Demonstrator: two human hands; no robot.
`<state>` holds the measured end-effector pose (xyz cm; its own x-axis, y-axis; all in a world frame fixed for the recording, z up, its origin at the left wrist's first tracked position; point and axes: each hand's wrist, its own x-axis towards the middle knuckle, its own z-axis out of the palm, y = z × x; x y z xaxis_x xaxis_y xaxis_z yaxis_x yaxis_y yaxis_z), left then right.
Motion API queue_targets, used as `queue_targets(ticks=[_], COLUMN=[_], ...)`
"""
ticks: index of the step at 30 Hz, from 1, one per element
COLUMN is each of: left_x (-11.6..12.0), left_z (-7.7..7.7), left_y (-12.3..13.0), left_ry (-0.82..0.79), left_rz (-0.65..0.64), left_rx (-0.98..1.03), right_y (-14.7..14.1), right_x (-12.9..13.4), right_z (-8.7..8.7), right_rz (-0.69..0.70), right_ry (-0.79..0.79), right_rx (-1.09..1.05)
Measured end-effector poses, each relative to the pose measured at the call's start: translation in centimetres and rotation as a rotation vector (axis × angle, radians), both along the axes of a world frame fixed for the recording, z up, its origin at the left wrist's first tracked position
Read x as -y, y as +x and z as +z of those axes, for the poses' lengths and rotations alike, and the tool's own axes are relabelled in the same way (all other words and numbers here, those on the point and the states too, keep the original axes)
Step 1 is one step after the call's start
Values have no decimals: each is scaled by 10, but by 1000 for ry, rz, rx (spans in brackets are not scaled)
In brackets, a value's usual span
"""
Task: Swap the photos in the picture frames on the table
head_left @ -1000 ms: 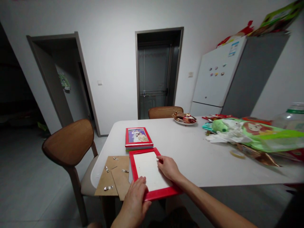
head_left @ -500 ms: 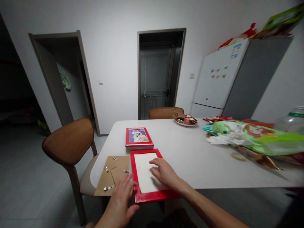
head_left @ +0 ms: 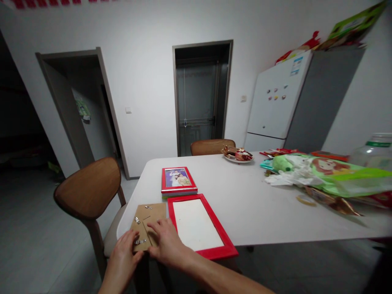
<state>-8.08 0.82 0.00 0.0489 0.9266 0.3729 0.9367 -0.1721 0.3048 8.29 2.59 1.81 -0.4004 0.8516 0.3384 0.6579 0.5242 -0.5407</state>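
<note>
A brown picture-frame backing board (head_left: 158, 209) lies at the table's near left corner, its metal clips showing on top. Along its left and near edges, my left hand (head_left: 121, 254) has fingers over the board and the thumb at the front edge. My right hand (head_left: 168, 244) holds the board's near right part, fingers on its face and thumb at the edge. Just right of it lies a red picture frame (head_left: 218, 223) with a white sheet (head_left: 193, 223) inside its opening. Behind that sits a red-framed photo (head_left: 177, 179), stacked on something greenish.
A white table (head_left: 245, 204) carries a plate of wrapped items (head_left: 237, 155) at the back. Green plastic packaging (head_left: 339, 173), a roll of tape (head_left: 305, 200) and a clear jar (head_left: 373, 153) lie to the right. Wooden chairs (head_left: 88, 188) stand at the left and far side.
My right hand has left the white sheet in the red frame and moved left onto the backing board. My left hand has shifted left to the board's edge. The view has tilted slightly.
</note>
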Motion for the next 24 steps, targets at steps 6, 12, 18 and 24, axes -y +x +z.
queue_targets(ticks=[6, 12, 18, 24], left_x=[17, 20, 16, 18], left_z=[30, 31, 26, 24], left_y=[27, 89, 129, 128], left_ry=[103, 74, -80, -119], left_rz=[-44, -275, -365, -397], left_rx=[135, 183, 140, 107], right_y=[38, 115, 160, 153], right_x=[10, 24, 18, 8], right_z=[25, 38, 22, 5], right_rz=[52, -56, -140, -93], right_ry=[111, 16, -55, -15], right_rx=[-241, -151, -29, 52])
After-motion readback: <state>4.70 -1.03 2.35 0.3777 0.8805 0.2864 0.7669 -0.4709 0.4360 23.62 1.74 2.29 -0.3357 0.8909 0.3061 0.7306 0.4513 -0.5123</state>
